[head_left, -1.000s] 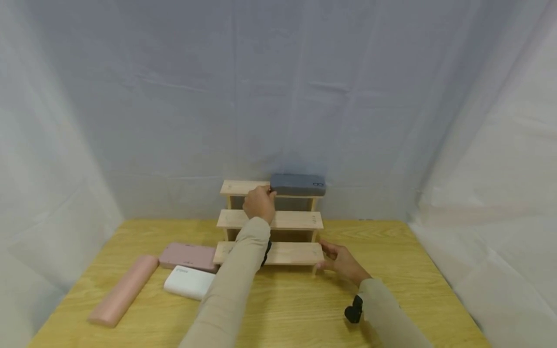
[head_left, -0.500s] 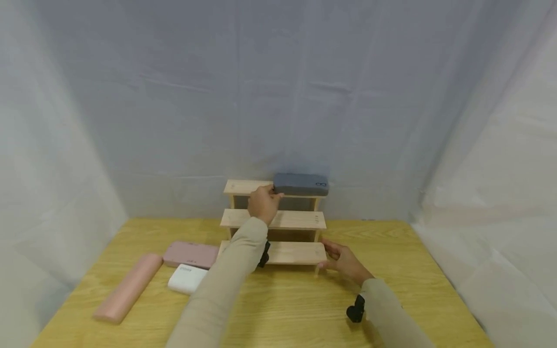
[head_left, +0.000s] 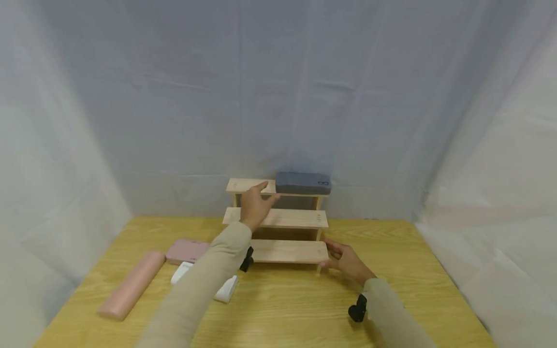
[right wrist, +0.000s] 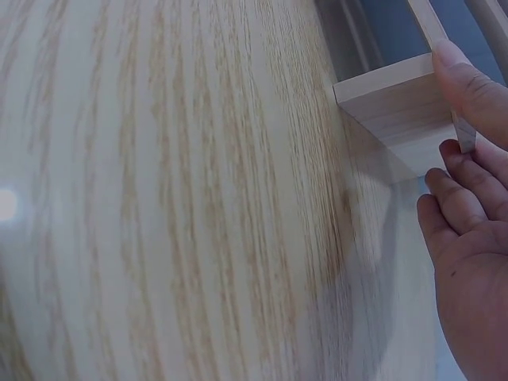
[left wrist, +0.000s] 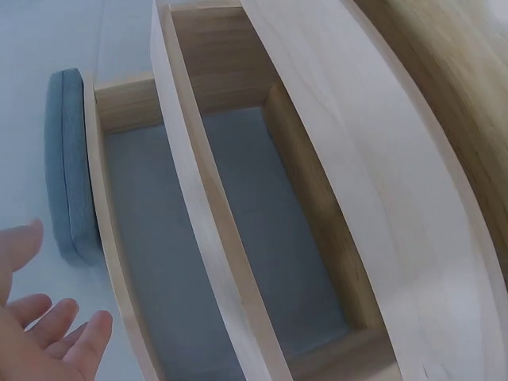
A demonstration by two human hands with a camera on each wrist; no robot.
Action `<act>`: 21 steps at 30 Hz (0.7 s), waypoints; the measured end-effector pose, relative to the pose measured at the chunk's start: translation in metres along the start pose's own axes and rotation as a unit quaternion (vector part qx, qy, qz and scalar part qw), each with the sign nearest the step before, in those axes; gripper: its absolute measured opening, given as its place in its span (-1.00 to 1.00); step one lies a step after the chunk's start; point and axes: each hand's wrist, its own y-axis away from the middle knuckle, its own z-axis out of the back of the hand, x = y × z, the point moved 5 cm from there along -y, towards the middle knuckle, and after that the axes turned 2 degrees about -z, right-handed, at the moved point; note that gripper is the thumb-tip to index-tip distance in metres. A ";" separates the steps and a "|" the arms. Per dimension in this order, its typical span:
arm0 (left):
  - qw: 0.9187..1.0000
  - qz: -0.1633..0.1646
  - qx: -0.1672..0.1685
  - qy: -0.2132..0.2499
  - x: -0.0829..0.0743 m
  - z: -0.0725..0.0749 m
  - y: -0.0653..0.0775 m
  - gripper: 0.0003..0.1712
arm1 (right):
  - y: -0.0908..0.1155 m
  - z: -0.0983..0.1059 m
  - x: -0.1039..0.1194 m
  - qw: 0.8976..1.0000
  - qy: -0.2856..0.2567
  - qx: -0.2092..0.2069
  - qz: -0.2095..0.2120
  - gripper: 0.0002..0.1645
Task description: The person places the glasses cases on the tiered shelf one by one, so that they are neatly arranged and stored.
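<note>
Three-step, smooth pale-wood rack (head_left: pixel 298 218). Matte blue-grey, round-edged oblong case (head_left: pixel 303 183) lies lengthwise on the rack's top board (head_left: pixel 250 185), right half, presumably to suit the narrow ledge. Left hand (head_left: pixel 256 207): wide, empty, near that board's middle. Right hand (head_left: pixel 348 264) pinches the rack's bottom board (head_left: pixel 287 251) at its right end, likely for steadiness.

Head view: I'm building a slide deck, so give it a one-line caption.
Open left hand near a blue-gray case atop a three-tier wooden stand, right hand gripping the lowest tier.

One stand (head_left: pixel 287 219), three shelves (head_left: pixel 289 252), four oblong objects (head_left: pixel 302 183).
</note>
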 end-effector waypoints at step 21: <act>1.000 -0.005 0.022 -0.011 0.046 0.053 0.046 -0.37 | -0.001 0.000 -0.003 1.000 -0.009 0.003 -0.002 0.02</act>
